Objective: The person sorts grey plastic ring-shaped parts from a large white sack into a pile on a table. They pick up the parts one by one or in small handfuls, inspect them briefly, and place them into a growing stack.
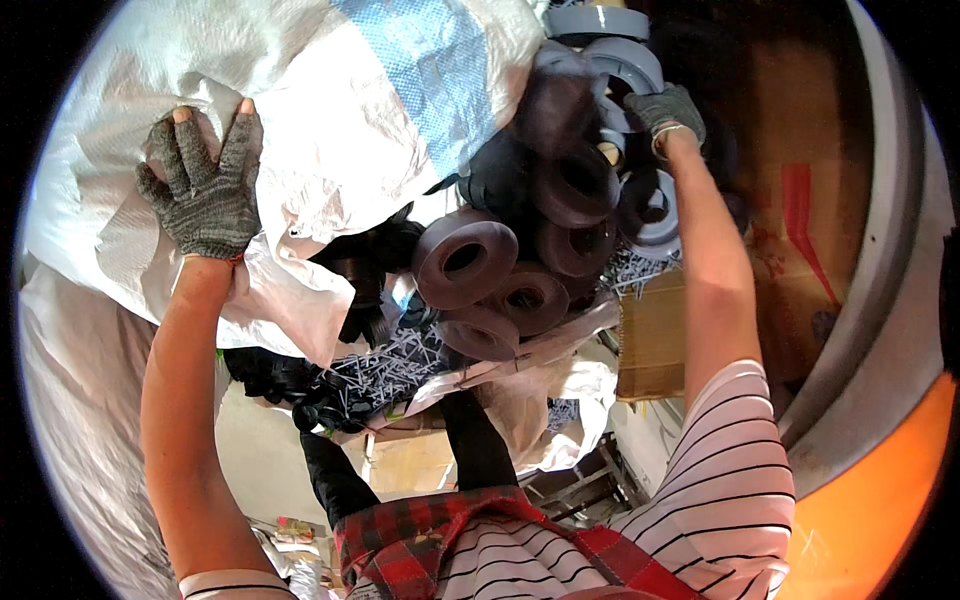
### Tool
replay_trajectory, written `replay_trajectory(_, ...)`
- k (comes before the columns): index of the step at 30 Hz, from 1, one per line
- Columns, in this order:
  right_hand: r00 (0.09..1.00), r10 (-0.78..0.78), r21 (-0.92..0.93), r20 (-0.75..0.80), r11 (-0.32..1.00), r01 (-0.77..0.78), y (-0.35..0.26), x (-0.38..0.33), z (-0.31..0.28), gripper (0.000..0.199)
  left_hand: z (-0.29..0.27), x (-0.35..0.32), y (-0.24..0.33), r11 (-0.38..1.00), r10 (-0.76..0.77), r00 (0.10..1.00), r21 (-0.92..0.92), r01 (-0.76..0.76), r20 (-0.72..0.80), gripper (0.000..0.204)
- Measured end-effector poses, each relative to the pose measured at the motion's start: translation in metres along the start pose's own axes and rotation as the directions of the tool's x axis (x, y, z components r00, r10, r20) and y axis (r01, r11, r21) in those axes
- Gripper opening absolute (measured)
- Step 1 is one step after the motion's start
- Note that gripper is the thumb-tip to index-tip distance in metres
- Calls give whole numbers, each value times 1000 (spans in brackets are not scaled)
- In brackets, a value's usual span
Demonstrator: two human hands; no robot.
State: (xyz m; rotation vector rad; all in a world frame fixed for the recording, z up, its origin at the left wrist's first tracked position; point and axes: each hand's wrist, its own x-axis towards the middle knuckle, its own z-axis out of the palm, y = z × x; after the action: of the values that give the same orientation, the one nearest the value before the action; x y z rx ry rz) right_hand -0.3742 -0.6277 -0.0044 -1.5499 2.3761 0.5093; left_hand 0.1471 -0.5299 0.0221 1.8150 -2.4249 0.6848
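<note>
My left hand [208, 185], in a grey knit glove with bare fingertips showing, lies with fingers spread on a large white woven sack [300, 120] that has a blue stripe. At the far right my right hand [668, 112], gloved the same way, closes on the edge of a grey plastic ring [630, 68]; its fingertips are partly hidden. Dark brown rings [465, 258] with round holes are heaped between the hands, below the sack's edge. Another light grey ring [650, 212] lies below my right wrist.
Small grey plastic sticks [395, 365] and black parts [270, 375] lie at the heap's near edge. A cardboard piece [650, 335] stands by my right forearm. A curved grey rim [885, 230] and an orange surface [870, 500] are on the right.
</note>
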Motion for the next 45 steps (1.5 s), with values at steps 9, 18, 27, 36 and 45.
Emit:
replay_trajectory(9, 952, 297, 428, 69, 853, -298, 53, -188, 22, 72, -6, 2, 0, 994, 31, 998, -103, -36, -48, 56)
replay_trajectory(18, 965, -262, 789, 3, 594, 158, -4, -242, -13, 39, -4, -3, 0, 996, 21, 999, -82, -23, -24, 56)
replay_trajectory(27, 999, -47, 203, -27, 978, 51, -25, 69, -14, 51, 5, 2, -3, 997, 31, 996, -68, -37, -79, 54)
replay_trajectory(36, 992, 67, 217, 109, 972, -90, 28, 30, 74, 120, 12, -4, -2, 1000, 5, 998, -9, -5, -64, 54)
replay_trajectory(45, 713, -516, -226, 474, 712, 665, 13, -55, 43, 35, 3, -8, -5, 991, 9, 994, 134, -23, 110, 57)
